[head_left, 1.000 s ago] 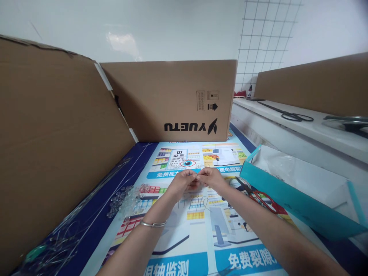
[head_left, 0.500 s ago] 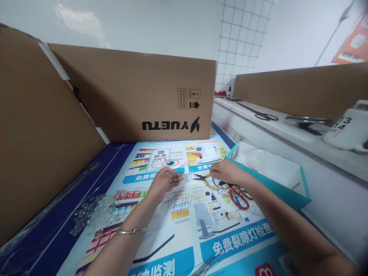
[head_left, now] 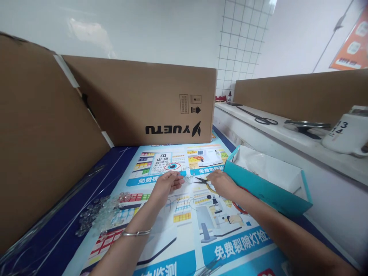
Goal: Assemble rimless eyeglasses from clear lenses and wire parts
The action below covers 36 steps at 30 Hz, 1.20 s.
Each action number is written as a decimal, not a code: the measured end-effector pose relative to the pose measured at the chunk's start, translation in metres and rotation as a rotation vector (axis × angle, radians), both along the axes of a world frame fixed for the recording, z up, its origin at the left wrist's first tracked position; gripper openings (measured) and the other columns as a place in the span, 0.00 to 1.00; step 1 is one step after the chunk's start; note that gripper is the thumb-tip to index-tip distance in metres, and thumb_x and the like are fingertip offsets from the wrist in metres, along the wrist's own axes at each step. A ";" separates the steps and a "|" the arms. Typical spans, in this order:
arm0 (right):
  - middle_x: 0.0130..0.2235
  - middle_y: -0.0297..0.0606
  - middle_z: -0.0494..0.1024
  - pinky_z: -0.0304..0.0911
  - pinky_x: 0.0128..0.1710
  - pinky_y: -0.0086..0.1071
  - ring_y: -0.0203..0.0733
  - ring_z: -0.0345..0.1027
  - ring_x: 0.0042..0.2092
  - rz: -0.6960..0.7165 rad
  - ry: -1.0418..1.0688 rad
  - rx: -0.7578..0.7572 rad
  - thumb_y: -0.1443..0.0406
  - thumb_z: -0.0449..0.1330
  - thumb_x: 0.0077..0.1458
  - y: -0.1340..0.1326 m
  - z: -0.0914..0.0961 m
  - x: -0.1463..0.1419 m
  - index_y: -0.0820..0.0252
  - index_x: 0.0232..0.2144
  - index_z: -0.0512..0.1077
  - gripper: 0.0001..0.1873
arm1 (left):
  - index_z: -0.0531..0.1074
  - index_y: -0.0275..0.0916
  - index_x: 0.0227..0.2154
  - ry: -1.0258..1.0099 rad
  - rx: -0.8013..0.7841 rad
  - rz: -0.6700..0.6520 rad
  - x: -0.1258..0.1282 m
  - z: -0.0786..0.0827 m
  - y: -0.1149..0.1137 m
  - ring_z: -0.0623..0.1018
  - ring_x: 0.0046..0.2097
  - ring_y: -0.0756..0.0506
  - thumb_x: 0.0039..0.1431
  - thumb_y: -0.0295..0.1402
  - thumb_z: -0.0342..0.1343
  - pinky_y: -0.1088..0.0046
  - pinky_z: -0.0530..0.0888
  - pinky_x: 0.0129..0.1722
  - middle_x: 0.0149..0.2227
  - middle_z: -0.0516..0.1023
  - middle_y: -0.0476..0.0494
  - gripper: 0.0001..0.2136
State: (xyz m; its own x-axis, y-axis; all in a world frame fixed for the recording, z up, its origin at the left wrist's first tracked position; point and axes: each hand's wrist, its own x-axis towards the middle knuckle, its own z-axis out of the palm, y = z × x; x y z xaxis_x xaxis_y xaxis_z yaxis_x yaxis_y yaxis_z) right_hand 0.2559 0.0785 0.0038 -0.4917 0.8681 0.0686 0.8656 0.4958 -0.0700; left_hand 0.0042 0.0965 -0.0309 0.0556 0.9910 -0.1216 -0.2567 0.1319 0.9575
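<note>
My left hand (head_left: 168, 183) rests over a printed poster (head_left: 184, 234) on the table, its fingers pinched on a thin wire with clear beads (head_left: 188, 178) at the fingertips. My right hand (head_left: 222, 183) is closed round the yellow handles of small pliers (head_left: 204, 181), whose dark jaws point left toward the beads. A silver bangle (head_left: 135, 232) circles my left wrist. A bent wire piece (head_left: 184, 202) lies on the poster just below my hands.
A pile of clear crystal beads (head_left: 99, 212) lies left of my forearm. A teal box (head_left: 267, 184) with white lining sits at the right. Cardboard boxes (head_left: 143, 101) wall the back and left. Scissors (head_left: 263, 119) and a white mug (head_left: 345, 132) rest on the right ledge.
My hands have parted: the right one went to the right and took up the pliers, then brought them back toward the left hand. The camera swung right.
</note>
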 end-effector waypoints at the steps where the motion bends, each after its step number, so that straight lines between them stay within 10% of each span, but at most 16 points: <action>1: 0.40 0.44 0.72 0.52 0.45 0.35 0.46 0.58 0.48 0.006 0.016 0.003 0.76 0.50 0.49 0.005 -0.004 -0.003 0.62 0.41 0.69 0.17 | 0.68 0.36 0.34 0.001 0.002 -0.003 0.000 0.001 0.000 0.79 0.35 0.43 0.48 0.41 0.58 0.69 0.74 0.33 0.37 0.78 0.35 0.15; 8: 0.32 0.44 0.73 0.54 0.45 0.38 0.46 0.63 0.41 0.053 0.237 -0.018 0.74 0.52 0.48 0.026 -0.013 -0.005 0.63 0.28 0.72 0.09 | 0.68 0.36 0.31 -0.017 0.033 -0.010 0.001 0.009 -0.001 0.79 0.34 0.43 0.48 0.42 0.59 0.69 0.74 0.32 0.35 0.79 0.37 0.14; 15: 0.35 0.38 0.73 0.60 0.32 0.31 0.40 0.65 0.35 0.029 0.632 -0.129 0.60 0.46 0.57 0.023 0.009 0.007 0.59 0.43 0.68 0.16 | 0.67 0.37 0.30 -0.034 0.053 -0.010 0.000 0.008 0.000 0.79 0.33 0.44 0.47 0.43 0.59 0.69 0.73 0.31 0.34 0.78 0.39 0.14; 21: 0.23 0.30 0.63 0.48 0.19 0.26 0.31 0.52 0.21 -0.070 1.244 -0.550 0.53 0.57 0.48 -0.001 0.023 -0.013 0.59 0.39 0.67 0.19 | 0.66 0.38 0.29 -0.020 0.056 -0.001 0.001 0.003 0.000 0.79 0.32 0.44 0.49 0.44 0.57 0.69 0.73 0.30 0.32 0.78 0.41 0.14; 36: 0.44 0.39 0.71 0.58 0.49 0.39 0.46 0.62 0.49 -0.110 1.214 -0.262 0.57 0.52 0.55 0.003 -0.013 -0.034 0.56 0.44 0.66 0.16 | 0.66 0.38 0.30 -0.043 0.062 0.056 0.006 -0.001 0.001 0.78 0.29 0.46 0.49 0.44 0.57 0.71 0.73 0.26 0.29 0.77 0.44 0.14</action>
State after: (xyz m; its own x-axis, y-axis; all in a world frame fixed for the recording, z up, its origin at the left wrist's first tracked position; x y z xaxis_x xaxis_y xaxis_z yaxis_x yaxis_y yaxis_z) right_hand 0.2220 0.0813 -0.0094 -0.1556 0.9568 0.2455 0.2086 0.2747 -0.9386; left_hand 0.0098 0.0973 -0.0318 0.0040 0.9983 -0.0584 -0.3026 0.0569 0.9514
